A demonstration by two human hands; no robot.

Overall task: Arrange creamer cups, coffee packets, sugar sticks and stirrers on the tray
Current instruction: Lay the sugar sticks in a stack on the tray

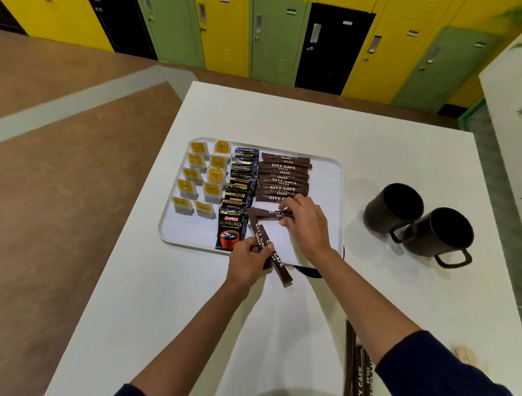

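Observation:
A white tray (326, 184) on the white table holds several yellow-lidded creamer cups (200, 177) at its left. A column of black coffee packets (237, 202) stands in the middle, with a stack of brown sugar sticks (283, 176) to its right. My right hand (306, 224) pinches one sugar stick (266, 213) lying crosswise below that stack. My left hand (248, 259) grips a few more sugar sticks (275, 258) slanting over the tray's front edge. Loose sugar sticks (359, 377) lie near the table's front right. Pale wooden stirrers (467, 354) show blurred beside my right sleeve.
Two black mugs (417, 222) stand on the table to the right of the tray. A dark round object (310, 272) peeks out under the tray's front right corner. Coloured lockers (267, 26) line the far wall, and a white planter (515, 124) stands at the right.

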